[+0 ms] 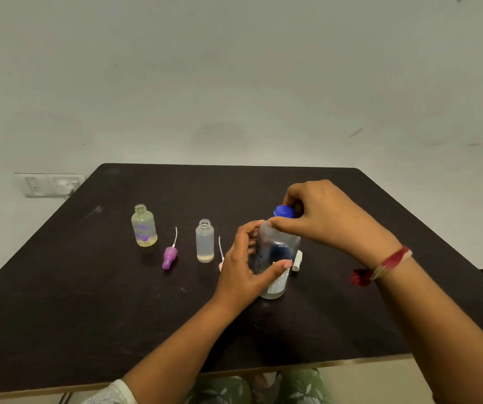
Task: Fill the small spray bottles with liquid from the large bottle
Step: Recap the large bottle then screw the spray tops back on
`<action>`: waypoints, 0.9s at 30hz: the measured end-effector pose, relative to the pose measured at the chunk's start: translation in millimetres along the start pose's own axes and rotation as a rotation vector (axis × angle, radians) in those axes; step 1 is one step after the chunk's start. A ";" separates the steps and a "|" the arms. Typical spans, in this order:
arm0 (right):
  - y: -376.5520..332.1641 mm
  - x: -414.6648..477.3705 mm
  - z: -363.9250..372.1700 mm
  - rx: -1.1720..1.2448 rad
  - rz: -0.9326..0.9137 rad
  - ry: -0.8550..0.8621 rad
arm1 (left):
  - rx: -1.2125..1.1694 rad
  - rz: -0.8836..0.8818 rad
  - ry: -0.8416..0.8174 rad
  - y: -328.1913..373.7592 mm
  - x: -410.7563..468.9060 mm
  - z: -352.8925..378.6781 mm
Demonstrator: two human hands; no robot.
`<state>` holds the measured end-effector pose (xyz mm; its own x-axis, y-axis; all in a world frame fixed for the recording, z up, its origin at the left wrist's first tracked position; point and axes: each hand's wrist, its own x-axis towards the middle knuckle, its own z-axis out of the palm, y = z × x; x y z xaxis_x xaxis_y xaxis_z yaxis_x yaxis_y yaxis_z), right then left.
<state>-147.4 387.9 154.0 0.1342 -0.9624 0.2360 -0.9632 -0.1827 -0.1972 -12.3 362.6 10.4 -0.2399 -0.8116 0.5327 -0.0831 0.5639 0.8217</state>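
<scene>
The large clear bottle stands upright on the dark table, right of centre. My left hand grips its body from the left. My right hand pinches its blue cap from above. Two small bottles stand uncapped to the left: a yellowish one with purple print and a clear one, each with a little liquid at the bottom. A purple spray head with its tube lies between them. A pink spray head is mostly hidden by my left hand. A white spray part lies behind the large bottle.
A white wall stands just behind the table's far edge. A switch plate is on the wall at the left. A red thread band is on my right wrist. My knees show under the table's near edge.
</scene>
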 end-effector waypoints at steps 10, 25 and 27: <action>4.3 -14.5 -10.4 0.251 -0.118 -0.112 | -0.016 -0.005 -0.005 -0.2 0.2 1.0; 7.4 -16.4 13.5 0.308 -0.025 0.076 | -0.015 -0.005 -0.003 -0.6 0.9 0.2; 8.5 -18.6 12.5 0.352 -0.019 0.036 | -0.006 -0.005 -0.008 -0.3 0.8 0.9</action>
<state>-155.2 401.8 136.0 0.1370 -0.9518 0.2744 -0.8205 -0.2642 -0.5068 -13.3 361.9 10.5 -0.2469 -0.8131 0.5272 -0.0786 0.5590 0.8254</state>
